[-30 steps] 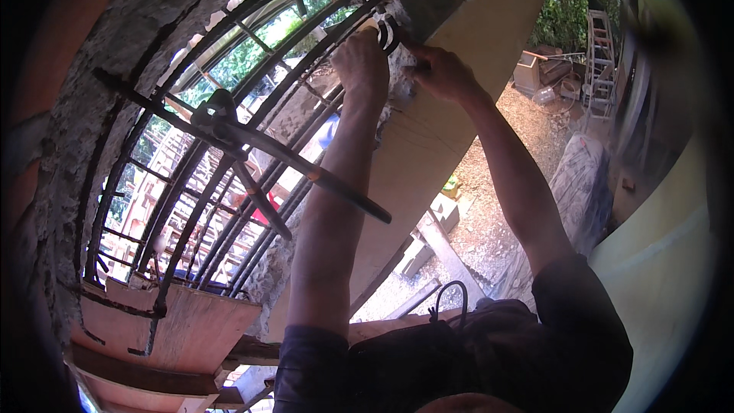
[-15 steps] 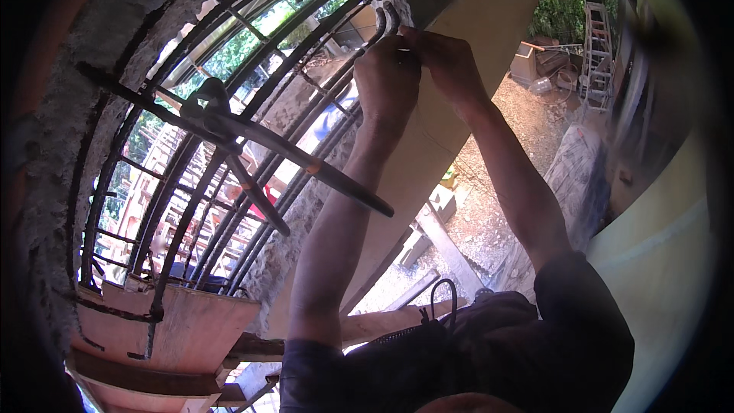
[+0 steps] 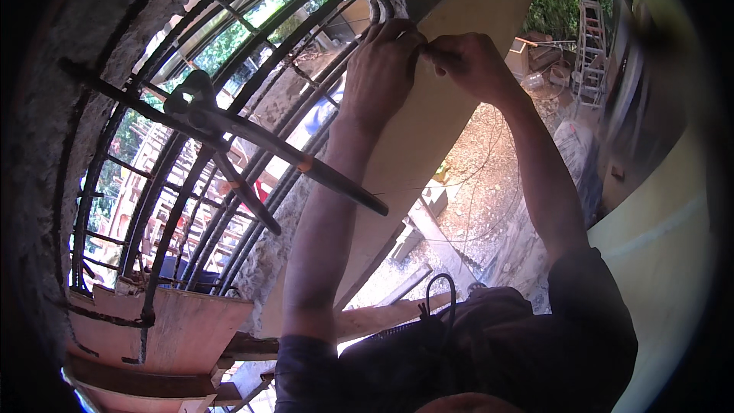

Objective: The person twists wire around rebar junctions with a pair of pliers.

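My left hand is closed high in front of me, beside the bent ends of steel reinforcing bars. My right hand pinches close to its fingertips, over a pale plywood panel. What lies between the fingers is too small to see clearly. Faint thin wire loops below the right hand. To the left, a pair of dark long-handled pincers hangs by its head on a steel bar, its handles spread and touched by neither hand.
A curved cage of reinforcing bars fills the left, with rough concrete around it. Formwork boards sit at the lower left. Far below on the right are gravelly ground, a ladder and a timber beam.
My right hand has moved right and its fingertips have drawn slightly away from the left hand. The left hand has turned a little, showing more of its back. The whole view has shifted slightly.
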Tool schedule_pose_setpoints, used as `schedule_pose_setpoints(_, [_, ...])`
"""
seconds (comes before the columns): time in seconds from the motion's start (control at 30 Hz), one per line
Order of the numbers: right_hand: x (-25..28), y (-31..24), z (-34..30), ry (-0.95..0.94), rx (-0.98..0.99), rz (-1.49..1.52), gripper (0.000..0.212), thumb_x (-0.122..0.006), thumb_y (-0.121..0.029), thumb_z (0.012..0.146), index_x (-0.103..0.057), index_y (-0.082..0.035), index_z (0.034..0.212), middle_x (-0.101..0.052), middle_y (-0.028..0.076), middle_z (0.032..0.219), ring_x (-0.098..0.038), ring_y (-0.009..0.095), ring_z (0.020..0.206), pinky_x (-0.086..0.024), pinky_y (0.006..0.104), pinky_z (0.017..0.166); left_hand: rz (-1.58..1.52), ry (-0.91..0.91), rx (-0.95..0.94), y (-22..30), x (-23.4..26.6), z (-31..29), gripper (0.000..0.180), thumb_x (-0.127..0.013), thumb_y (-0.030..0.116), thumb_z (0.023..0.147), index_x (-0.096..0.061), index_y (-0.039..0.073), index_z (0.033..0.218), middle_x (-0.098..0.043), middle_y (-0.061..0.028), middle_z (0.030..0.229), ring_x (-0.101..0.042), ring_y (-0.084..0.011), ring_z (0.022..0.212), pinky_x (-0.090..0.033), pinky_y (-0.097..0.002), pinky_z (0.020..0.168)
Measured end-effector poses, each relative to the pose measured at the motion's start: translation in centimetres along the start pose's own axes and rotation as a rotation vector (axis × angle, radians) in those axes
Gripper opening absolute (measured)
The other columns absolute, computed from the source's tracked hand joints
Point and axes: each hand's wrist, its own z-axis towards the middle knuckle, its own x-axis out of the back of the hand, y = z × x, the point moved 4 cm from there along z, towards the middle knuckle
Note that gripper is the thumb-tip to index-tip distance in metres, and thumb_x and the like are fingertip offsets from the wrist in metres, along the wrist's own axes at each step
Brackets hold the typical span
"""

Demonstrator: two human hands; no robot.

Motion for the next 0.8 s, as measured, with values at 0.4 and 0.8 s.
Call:
schedule_pose_setpoints(0.4, [-0.1, 0.4, 1.6, 0.243, 0.095, 0.185, 0.016, -0.069, -0.014, 0.093, -0.075, -0.002, 0.102, -0.068, 0.002, 0.074, -0.054, 0.003, 0.058, -0.043, 0.0223, 0.052, 0.157, 0.04, 0.06, -0.8, 0.5, -0.6, 0.018, -0.062, 0.015, 0.093, -0.072, 0.009, 0.106, -0.072, -0.012, 0.1, -0.069, -0.035, 0.088, -0.055, -0.0451, 0.079])
schedule_pose_setpoints(0.8, [-1.2, 0.3, 8.6, 0.454, 0.2, 0.085, 0.016, -0.074, -0.017, 0.089, -0.075, -0.007, 0.101, -0.074, 0.007, 0.082, -0.068, 0.012, 0.071, -0.054, 0.0288, 0.069, 0.109, 0.1, 0.765, -6.5, -1.0, 1.5, 0.023, -0.059, 0.03, 0.09, -0.077, 0.019, 0.097, -0.073, -0.0156, 0.093, -0.069, -0.0368, 0.092, -0.051, -0.047, 0.08])
